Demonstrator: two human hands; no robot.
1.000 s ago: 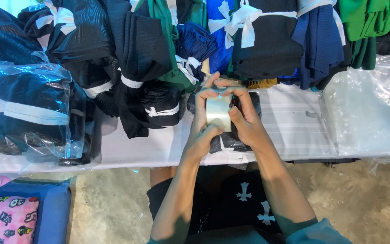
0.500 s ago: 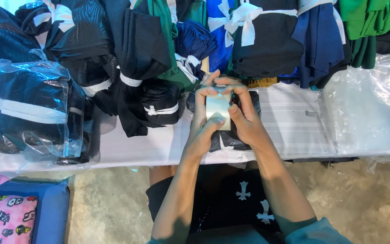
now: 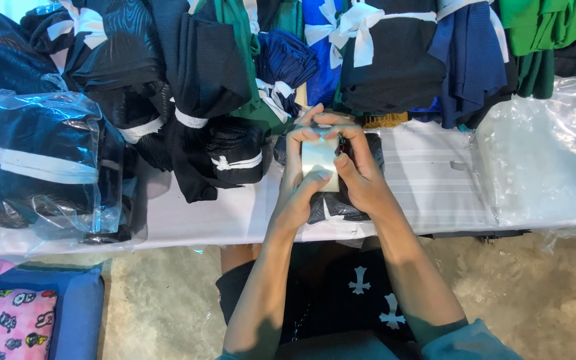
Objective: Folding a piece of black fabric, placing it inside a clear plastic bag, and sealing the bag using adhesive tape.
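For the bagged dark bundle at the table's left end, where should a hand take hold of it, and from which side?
Probably from above, across the middle where the white band crosses the bagged dark bundle. The clear plastic looks loose and slippery at its edges, so pinching only the film could let the bundle slide; clasping through the bag around the banded cloth seems firmer. Both the left hand and right hand are occupied with a pale strip.

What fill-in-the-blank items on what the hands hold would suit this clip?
1. Both hands, left hand and right hand, hold a roll of clear ____.
2. Under the hands lies a dark bundle on the ____ table.
3. At the left edge, a dark bundle sits in a clear plastic ____.
Missing words: tape; white; bag.
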